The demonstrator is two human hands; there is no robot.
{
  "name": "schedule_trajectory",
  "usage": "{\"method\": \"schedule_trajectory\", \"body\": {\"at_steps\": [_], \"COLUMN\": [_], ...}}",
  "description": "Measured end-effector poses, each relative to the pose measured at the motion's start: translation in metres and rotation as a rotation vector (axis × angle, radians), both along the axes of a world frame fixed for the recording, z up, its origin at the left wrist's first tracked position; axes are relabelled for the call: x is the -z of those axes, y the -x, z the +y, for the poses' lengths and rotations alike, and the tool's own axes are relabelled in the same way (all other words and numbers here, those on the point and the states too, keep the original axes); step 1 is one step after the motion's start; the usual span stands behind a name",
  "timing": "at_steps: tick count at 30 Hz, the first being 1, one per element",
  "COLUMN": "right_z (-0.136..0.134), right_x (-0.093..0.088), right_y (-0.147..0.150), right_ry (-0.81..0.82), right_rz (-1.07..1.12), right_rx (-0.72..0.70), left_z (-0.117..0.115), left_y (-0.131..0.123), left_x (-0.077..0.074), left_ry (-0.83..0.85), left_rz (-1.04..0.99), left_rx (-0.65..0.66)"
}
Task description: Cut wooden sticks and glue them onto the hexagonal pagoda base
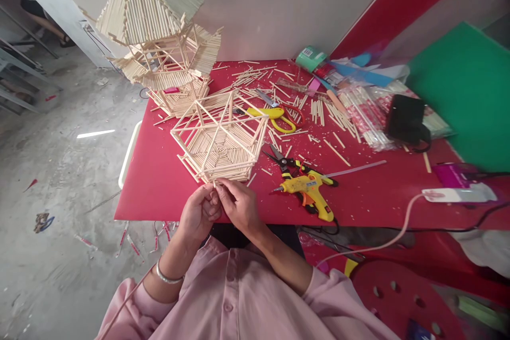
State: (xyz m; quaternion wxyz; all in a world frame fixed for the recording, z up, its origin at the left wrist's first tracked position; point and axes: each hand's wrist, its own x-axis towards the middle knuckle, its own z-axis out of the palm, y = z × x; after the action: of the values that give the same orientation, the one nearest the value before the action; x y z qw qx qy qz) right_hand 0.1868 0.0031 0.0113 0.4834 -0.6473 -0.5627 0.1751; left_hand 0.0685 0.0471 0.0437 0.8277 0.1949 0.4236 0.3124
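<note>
My left hand [200,210], a silver bangle on its wrist, has its fingers curled at the table's front edge. My right hand [239,206] meets it there in a pinch. Between the fingertips shows the end of a thin wooden stick [215,184], mostly hidden. Just beyond both hands stands a six-sided stick frame [220,124] with short posts, spokes across its top and a floor of sticks in rings. Behind it to the left rises a tiered stick pavilion [145,8] with a pointed roof.
On the red table [147,180], right of my hands, lie a yellow glue gun [305,186], pliers [283,161] and yellow-handled scissors [274,114]. Loose sticks [255,75] and packed sticks [368,117] are farther back. A white power strip [458,194] trails cables at right.
</note>
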Motion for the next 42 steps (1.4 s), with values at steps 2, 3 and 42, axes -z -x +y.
{"method": "schedule_trajectory", "body": {"at_steps": [2,3,42], "right_z": [0.0002,0.0004,0.0003], "right_x": [0.0001,0.0003,0.003], "right_y": [0.0001,0.0001,0.0008], "right_ry": [-0.007,-0.015,-0.033], "right_rz": [0.004,0.008,0.018], "right_rx": [-0.002,-0.003,-0.013], "left_z": [0.0001,0.0002,0.0001], "left_y": [0.0,-0.0002,-0.0004], "left_x": [-0.0005,-0.0008,-0.0009], "left_ry": [-0.001,-0.002,-0.012], "left_rz": [0.002,0.0,-0.024], "left_rx": [0.001,0.0,-0.006]}}
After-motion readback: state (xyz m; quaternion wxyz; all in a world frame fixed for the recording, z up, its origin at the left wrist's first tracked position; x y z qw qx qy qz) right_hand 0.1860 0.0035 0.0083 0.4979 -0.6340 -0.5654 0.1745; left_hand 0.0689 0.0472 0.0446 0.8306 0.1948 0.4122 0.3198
